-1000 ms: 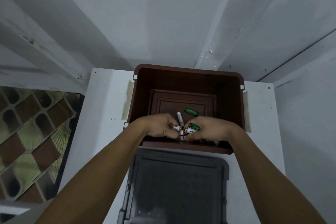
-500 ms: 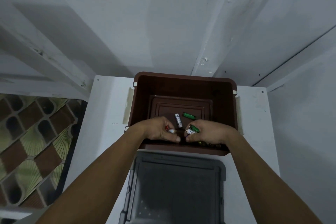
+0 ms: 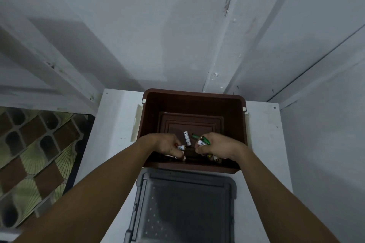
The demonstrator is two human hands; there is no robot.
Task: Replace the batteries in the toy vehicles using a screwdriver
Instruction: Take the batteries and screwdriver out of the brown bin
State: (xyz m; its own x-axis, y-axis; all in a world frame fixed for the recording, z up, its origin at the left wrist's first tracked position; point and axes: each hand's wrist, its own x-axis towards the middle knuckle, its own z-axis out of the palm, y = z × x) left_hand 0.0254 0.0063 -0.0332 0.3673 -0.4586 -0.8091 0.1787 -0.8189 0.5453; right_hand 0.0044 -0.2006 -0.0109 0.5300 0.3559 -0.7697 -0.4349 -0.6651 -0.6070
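**Bin behind crate on table**

The bin [image 3: 150, 124] sits on the table [image 3: 116, 120], against the wall. A crate [image 3: 142, 183] lies just before it. Inside the bin's near side, the left hand [image 3: 166, 145] and right hand [image 3: 219, 147] hold batteries [image 3: 187, 138], and others lie between them.

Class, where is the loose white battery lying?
Head view, centre: the white battery lies inside the brown bin between the left hand and right hand, beside a green battery.

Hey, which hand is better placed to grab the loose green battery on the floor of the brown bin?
Probably the right hand: the green battery lies just beside its fingers, while the loose white battery lies between it and the left hand. Both hands already hold batteries.
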